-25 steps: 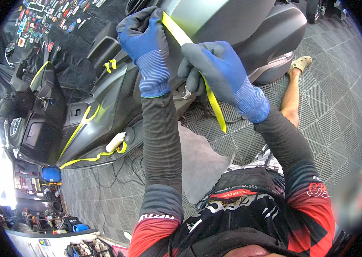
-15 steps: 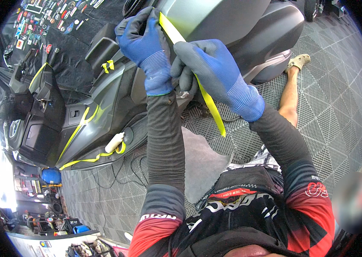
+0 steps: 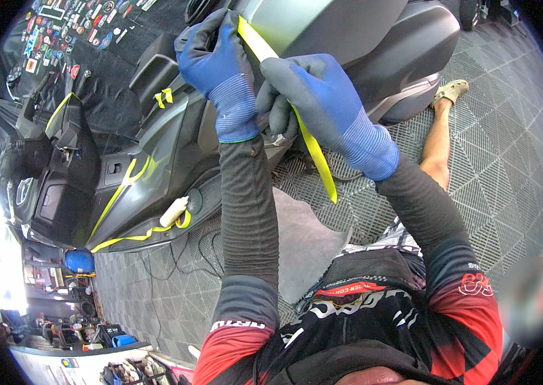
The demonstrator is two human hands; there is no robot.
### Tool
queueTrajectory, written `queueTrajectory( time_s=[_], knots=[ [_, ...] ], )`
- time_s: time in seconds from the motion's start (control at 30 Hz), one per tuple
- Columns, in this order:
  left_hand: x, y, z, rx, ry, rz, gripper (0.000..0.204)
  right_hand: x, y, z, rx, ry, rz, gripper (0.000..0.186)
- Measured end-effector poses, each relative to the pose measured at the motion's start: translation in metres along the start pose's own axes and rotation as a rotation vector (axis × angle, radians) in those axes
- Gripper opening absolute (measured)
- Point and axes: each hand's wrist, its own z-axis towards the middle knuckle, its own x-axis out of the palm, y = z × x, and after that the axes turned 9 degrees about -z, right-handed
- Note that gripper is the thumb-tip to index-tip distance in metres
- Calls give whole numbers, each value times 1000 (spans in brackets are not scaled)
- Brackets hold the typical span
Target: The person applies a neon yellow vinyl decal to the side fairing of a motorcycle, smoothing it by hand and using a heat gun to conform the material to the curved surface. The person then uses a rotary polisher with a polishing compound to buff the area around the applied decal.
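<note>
My left hand [image 3: 214, 54], in a blue and black glove, pinches the upper end of a yellow tape strip [image 3: 255, 40] at the edge of the scooter's grey body panel [image 3: 316, 19]. Just below and to the right, my right hand [image 3: 316, 106], gloved alike, has closed fingers around the strip, whose loose lower end hangs diagonally past it. More yellow tape [image 3: 114, 199] runs along the dark bodywork at left, and short yellow pieces [image 3: 163, 97] sit above it. A white bottle [image 3: 174, 212] lies on the footboard.
A grey hide-like sheet [image 3: 300, 237] and black cables [image 3: 181, 260] lie on the tiled grid floor [image 3: 502, 128]. My bare right leg [image 3: 437, 141], in a beige clog, stretches out at right. A sticker-covered black cloth [image 3: 92, 45] is behind the scooter; cluttered shelves [image 3: 53, 282] stand at lower left.
My right hand has shifted slightly left and up along the strip. My left hand has moved a little at the strip's upper end, still gripping it.
</note>
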Motion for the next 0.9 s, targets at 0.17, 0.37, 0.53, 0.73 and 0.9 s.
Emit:
queueTrajectory(
  time_s=[0.17, 0.37, 0.53, 0.73, 0.9],
  knots=[
    [0, 5, 4, -3, 9, -117, 15, 2, 0, 1, -40, -20, -9, 50],
    [3, 1, 4, -121, 23, -162, 11, 1, -1, 1, -3, -36, -17, 49],
    [-18, -2, 17, -141, -39, 587, 86, -4, 1, -3, -16, -30, -56, 51],
    [-39, 18, 42, 136, 406, 593, 59, 4, 1, 0, -6, -16, -70, 54],
    [-33, -6, 51, -224, 583, 391, 46, 0, 0, -4, -17, -47, -63, 55]
  ],
)
